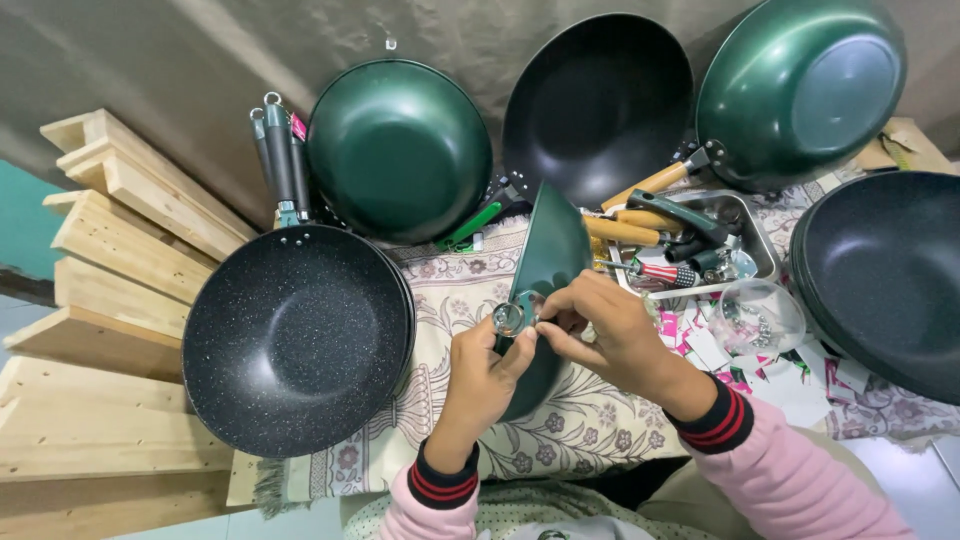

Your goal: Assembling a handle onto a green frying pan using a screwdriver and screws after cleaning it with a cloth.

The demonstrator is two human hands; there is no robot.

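A green wok [549, 262] stands on edge in front of me, seen side-on. My left hand [484, 378] grips its lower rim and pinches a small silver metal bracket [512, 316] at the rim. My right hand [606, 330] is closed on the same spot from the right, fingers on the bracket; something small and pale shows in its fingers. Both sleeves are pink with dark red-striped cuffs.
A speckled black pan [296, 338] lies at left. Green woks [398, 148] [800, 85] and black woks [597, 100] [885, 275] ring the floral cloth [590, 425]. A metal tray [762, 245] holds wooden handles [622, 230]. A clear bowl [760, 318] holds small hardware. Wooden planks [90, 300] are stacked at left.
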